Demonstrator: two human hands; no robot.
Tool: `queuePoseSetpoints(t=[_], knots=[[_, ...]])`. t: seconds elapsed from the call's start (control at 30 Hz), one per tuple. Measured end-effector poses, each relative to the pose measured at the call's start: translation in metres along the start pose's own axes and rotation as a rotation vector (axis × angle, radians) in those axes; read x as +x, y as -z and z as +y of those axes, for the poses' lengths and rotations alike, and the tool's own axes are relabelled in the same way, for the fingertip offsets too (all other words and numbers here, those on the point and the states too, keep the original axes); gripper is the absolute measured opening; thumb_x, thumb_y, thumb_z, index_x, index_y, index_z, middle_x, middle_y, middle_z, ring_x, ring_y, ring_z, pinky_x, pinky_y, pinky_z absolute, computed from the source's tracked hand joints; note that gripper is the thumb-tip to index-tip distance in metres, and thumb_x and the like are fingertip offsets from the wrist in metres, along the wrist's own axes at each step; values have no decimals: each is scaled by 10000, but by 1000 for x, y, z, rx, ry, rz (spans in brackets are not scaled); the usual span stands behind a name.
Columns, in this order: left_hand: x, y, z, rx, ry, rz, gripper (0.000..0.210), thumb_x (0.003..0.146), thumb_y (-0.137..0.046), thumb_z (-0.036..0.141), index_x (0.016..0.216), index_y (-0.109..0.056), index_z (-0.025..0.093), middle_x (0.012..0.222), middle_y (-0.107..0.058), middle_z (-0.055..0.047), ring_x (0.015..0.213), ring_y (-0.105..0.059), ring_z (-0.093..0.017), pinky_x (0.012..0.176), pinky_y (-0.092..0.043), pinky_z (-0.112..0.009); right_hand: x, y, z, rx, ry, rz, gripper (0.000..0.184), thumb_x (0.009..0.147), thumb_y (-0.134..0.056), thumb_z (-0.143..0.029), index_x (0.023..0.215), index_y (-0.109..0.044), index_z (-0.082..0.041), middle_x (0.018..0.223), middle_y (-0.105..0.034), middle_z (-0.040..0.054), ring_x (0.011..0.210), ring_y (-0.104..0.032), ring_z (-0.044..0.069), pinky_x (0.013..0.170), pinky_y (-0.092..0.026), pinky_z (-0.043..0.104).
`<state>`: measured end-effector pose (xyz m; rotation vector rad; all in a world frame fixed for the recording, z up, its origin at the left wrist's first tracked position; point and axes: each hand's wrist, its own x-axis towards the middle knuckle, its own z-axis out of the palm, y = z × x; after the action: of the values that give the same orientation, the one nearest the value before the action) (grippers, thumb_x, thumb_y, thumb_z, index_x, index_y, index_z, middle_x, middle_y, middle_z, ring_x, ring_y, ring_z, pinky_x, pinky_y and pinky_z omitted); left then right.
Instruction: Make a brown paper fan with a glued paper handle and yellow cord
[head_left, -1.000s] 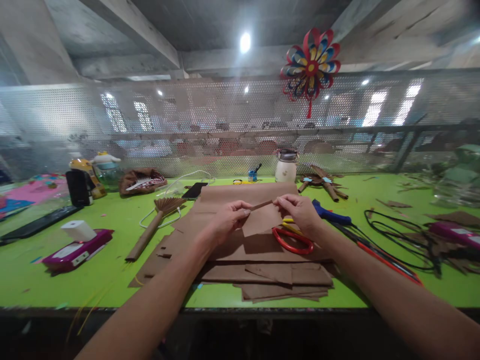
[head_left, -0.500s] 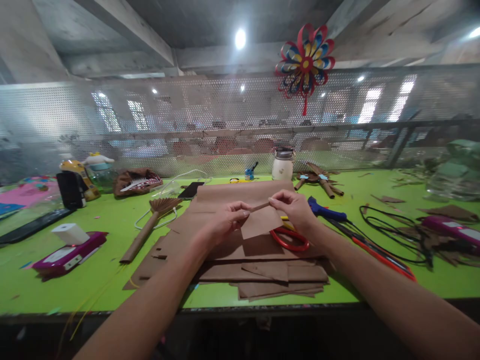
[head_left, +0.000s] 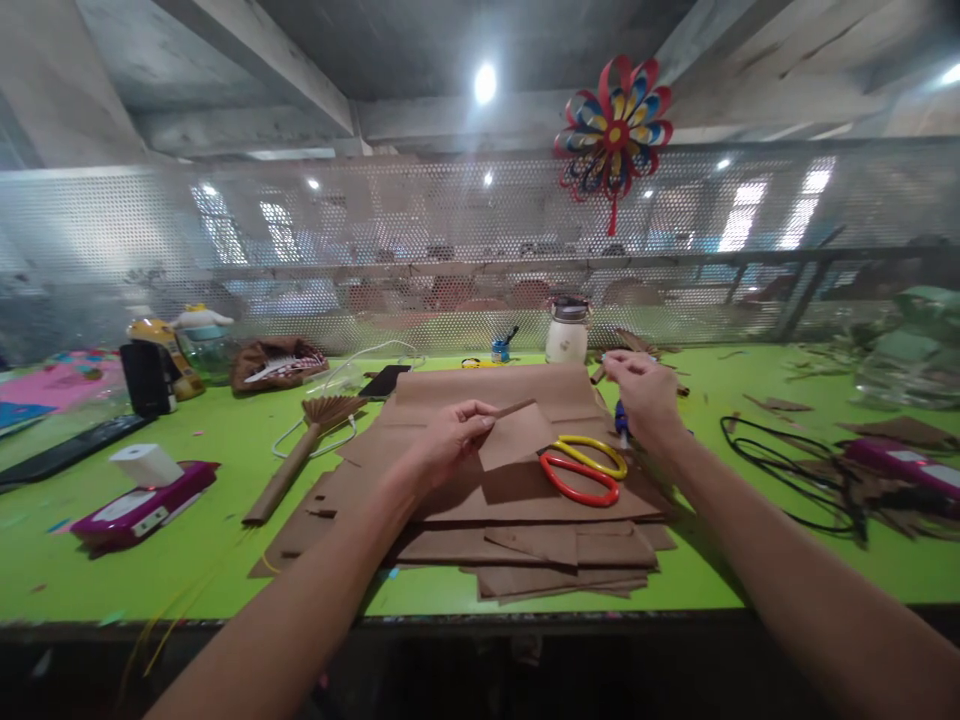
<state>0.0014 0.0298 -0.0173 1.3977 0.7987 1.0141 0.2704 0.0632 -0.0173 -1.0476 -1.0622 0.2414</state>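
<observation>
My left hand (head_left: 457, 440) pinches a small piece of brown paper (head_left: 517, 437) by its left end, and the far edge of the paper is folded into a narrow strip. My right hand (head_left: 641, 390) is raised to the right of it, thumb and fingertips pressed together. Whether anything sits in that pinch is too small to tell. Scissors (head_left: 589, 470) with a red and a yellow handle lie between the hands on stacked brown paper sheets (head_left: 457, 500). Behind my right hand are rolled brown paper pieces (head_left: 634, 341), partly hidden.
A paper piece with a fanned top (head_left: 289, 465) lies to the left, near a purple power strip (head_left: 150, 508). At the back stand a white jar (head_left: 567, 335) and a small blue bottle (head_left: 500, 349). A black cable (head_left: 780, 495) coils on the right of the green table (head_left: 720, 570).
My right hand has let go of the paper's folded edge and moved right and slightly up. The scissors' handles are now uncovered. My left hand keeps hold of the paper.
</observation>
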Motion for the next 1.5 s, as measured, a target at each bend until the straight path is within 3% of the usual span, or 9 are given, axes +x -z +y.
queuePoseSetpoints(t=[0.13, 0.27, 0.33, 0.43, 0.77, 1.0, 1.13, 1.37, 1.5], knots=[[-1, -3, 0, 75, 8, -11, 237, 673, -701, 316, 780, -595, 133, 542, -417, 64, 465, -301, -42, 456, -164, -210, -11, -6, -11, -81, 24, -252, 410, 583, -716, -379, 926, -701, -154, 1073, -643, 127, 1043, -534, 287, 917, -391, 445], [-2, -6, -2, 83, 10, -75, 256, 677, -696, 318, 820, -598, 130, 535, -416, 63, 473, -315, -53, 461, -157, -219, -51, -22, -27, -18, -97, -580, 318, 678, -665, -433, 822, -731, -157, 768, -697, 72, 723, -608, 195, 679, -471, 336], [-3, -8, -2, 99, 4, -102, 252, 700, -679, 312, 858, -599, 133, 533, -422, 62, 476, -326, -58, 462, -157, -221, -70, -28, -34, 91, -258, -722, 313, 659, -693, -421, 808, -721, -147, 629, -650, 27, 561, -545, 132, 546, -420, 271], [-4, -10, -2, 113, -10, -128, 227, 728, -659, 284, 894, -589, 146, 512, -419, 70, 476, -347, -62, 466, -172, -218, -83, -31, -40, 288, -456, -707, 290, 577, -767, -367, 745, -689, -143, 572, -600, -17, 501, -475, 89, 505, -355, 239], [-3, -13, -5, -21, -87, -141, 156, 720, -660, 206, 846, -578, 165, 531, -445, 69, 485, -368, -57, 490, -237, -204, -82, -29, -41, 439, -538, -621, 249, 523, -797, -245, 720, -675, -153, 571, -589, -25, 471, -443, 63, 459, -305, 212], [-6, -16, -1, 18, -120, -50, 174, 690, -692, 212, 780, -557, 149, 493, -462, 70, 463, -368, -53, 475, -259, -195, -76, -27, -33, 447, -526, -690, 214, 539, -793, -235, 720, -699, -168, 506, -558, -31, 438, -433, 63, 412, -274, 206], [-3, -14, -1, 38, -152, -68, 180, 673, -692, 187, 788, -562, 139, 558, -525, 42, 486, -404, -62, 476, -292, -202, -73, -25, -32, 451, -513, -706, 190, 555, -779, -216, 727, -717, -165, 477, -552, -39, 395, -383, 39, 397, -249, 198], [-4, -10, 2, 64, -111, -84, 135, 675, -650, 143, 792, -583, 144, 512, -488, 56, 491, -415, -68, 499, -283, -208, -70, -24, -35, 432, -541, -695, 193, 510, -786, -196, 693, -733, -164, 578, -635, 3, 496, -495, 80, 483, -354, 224], [-6, -13, 4, 64, -102, -84, 137, 664, -662, 144, 771, -577, 140, 508, -486, 56, 496, -407, -63, 509, -279, -204, -71, -23, -35, 403, -468, -735, 216, 550, -778, -242, 741, -723, -157, 524, -577, -23, 427, -408, 58, 425, -291, 214]])
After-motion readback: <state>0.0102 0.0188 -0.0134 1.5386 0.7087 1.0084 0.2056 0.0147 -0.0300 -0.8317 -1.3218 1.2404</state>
